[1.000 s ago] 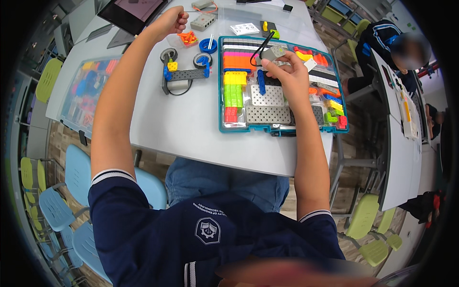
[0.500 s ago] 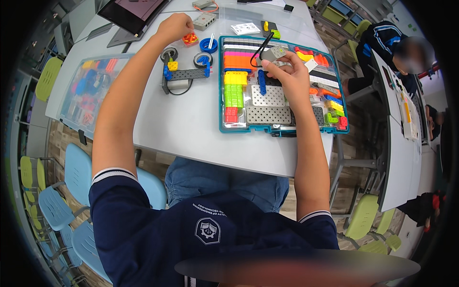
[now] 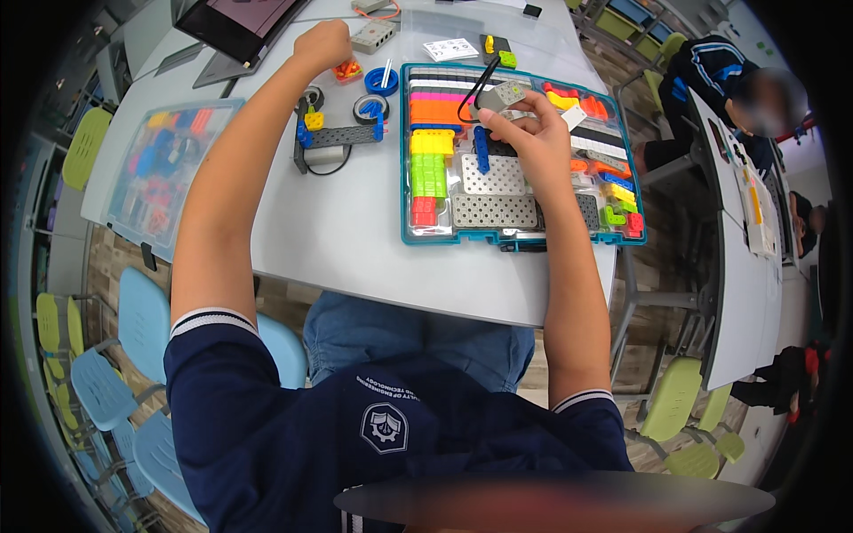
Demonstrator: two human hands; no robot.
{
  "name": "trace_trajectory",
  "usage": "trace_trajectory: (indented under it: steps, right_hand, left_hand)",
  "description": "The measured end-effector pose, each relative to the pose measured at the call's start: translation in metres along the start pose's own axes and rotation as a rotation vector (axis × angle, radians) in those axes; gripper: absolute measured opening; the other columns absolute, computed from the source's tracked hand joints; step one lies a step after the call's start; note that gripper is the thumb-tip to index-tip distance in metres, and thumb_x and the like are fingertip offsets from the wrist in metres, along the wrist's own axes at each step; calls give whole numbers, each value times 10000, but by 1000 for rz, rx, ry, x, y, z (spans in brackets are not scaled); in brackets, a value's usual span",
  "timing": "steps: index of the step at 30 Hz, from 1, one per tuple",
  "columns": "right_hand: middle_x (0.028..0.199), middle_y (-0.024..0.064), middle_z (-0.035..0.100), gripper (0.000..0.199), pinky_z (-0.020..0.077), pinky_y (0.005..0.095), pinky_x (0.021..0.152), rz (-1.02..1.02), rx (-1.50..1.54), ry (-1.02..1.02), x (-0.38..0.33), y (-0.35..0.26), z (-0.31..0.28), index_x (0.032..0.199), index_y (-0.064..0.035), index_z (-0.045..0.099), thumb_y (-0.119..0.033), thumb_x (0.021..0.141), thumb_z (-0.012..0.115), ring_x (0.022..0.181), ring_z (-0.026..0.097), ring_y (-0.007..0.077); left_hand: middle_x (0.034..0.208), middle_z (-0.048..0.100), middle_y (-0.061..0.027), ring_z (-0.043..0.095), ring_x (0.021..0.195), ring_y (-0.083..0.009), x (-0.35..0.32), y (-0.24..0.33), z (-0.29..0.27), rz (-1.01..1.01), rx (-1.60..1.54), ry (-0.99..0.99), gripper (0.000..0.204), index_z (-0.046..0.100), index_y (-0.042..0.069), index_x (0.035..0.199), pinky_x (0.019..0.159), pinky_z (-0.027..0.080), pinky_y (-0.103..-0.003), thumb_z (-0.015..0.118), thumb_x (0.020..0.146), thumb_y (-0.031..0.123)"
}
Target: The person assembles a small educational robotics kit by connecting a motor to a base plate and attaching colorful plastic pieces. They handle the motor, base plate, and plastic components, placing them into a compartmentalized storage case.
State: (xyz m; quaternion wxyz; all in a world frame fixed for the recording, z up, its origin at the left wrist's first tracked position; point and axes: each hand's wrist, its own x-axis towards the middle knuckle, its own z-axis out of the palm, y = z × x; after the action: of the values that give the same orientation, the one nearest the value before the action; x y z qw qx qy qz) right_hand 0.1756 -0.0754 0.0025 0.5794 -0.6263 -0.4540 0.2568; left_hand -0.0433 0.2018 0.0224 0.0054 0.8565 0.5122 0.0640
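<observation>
My right hand (image 3: 538,138) pinches a light grey plastic block (image 3: 505,96) with a black cable (image 3: 478,91) looping from it, held above a teal-edged case (image 3: 407,182) of colourful building pieces. Far to the left, my left hand (image 3: 322,46) is curled at a small clear box of red, orange and yellow pegs (image 3: 347,70); its fingertips are hidden. Between my arms stands a partly built frame with a grey perforated beam (image 3: 345,135), wheels and blue and yellow connectors. Behind it lies a blue ring-shaped part (image 3: 381,83) with white sticks in it.
A laptop (image 3: 244,27) and a grey hub (image 3: 373,36) sit at the back. To the left is a clear lid or tray with coloured parts (image 3: 169,169). White paper (image 3: 450,49) lies behind the case. A person (image 3: 711,89) sits at another table on the right.
My left hand has shifted slightly away and left, its fingers more hidden at the peg box. The right hand still holds the grey block, almost unmoved. The whole view has shifted a little.
</observation>
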Motion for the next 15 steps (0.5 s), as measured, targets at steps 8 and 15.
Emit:
trace_trajectory:
  steps: [8, 15]
  right_hand:
    - [1013, 126, 702, 665, 541, 270, 684, -18, 15, -9, 1, 2, 1, 1202, 51, 586, -292, 718, 885, 790, 723, 172]
    - [991, 132, 705, 689, 536, 269, 683, -35, 10, 9, 1, 5, 1, 1213, 65, 575, -298, 718, 887, 791, 722, 171]
  left_hand:
    - [1129, 709, -134, 686, 1058, -297, 8, 9, -5, -104, 63, -118, 367, 701, 84, 1095, 822, 565, -434, 726, 740, 178]
    - [1146, 708, -134, 684, 1067, -292, 23, 1, -3, -94, 46, -187, 444, 696, 77, 1126, 825, 559, -432, 785, 706, 189]
